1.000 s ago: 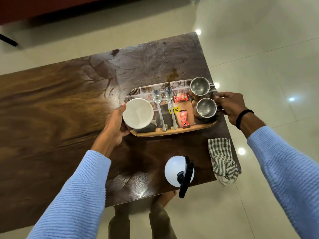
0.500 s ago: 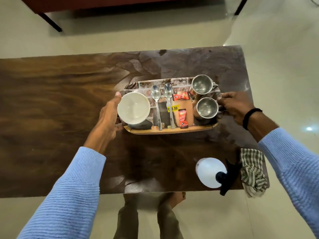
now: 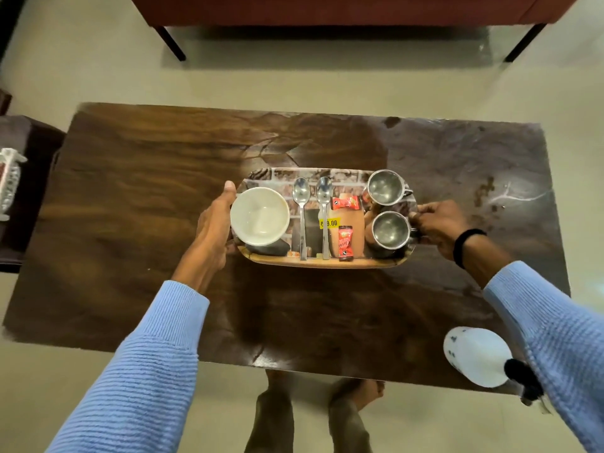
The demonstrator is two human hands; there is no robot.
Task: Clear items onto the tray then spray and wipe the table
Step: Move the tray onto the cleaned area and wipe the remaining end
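L hand (image 3: 212, 230) holds the left end of the tray (image 3: 327, 261). Its thumb lies up on the rim by the white bowl (image 3: 260, 215), & the other fingers go under, hidden. R hand (image 3: 438, 227) holds the right end w/ fingers curled over the rim, right by the near cup (image 3: 390, 228). So the hands are wide apart, each clamped on the tray, w/ the tray between them. Both arms reach fwd in blue sleeves. A black band (image 3: 464, 243) is on the R wrist.

A yellow sticker (image 3: 329, 223) in the middle of the tray shows a price: a rupee sign, then it ends in "9.00". Can't read more.

On the tray, left to right:
- the bowl
- 2 spoons (image 3: 300, 204) side by side, scoops pointing away
- 2 red packets (image 3: 344, 245), words too small to read
- the near cup, w/ the far cup (image 3: 385, 188) behind it

The tray is over the middle of the brown table (image 3: 130, 223). Can't tell if it's lifted or resting on it. A white spray bottle (image 3: 474, 354) w/ a black top stands at the near right corner, partly behind the R sleeve & well apart from the tray. A red sofa (image 3: 327, 8) is past the far side.
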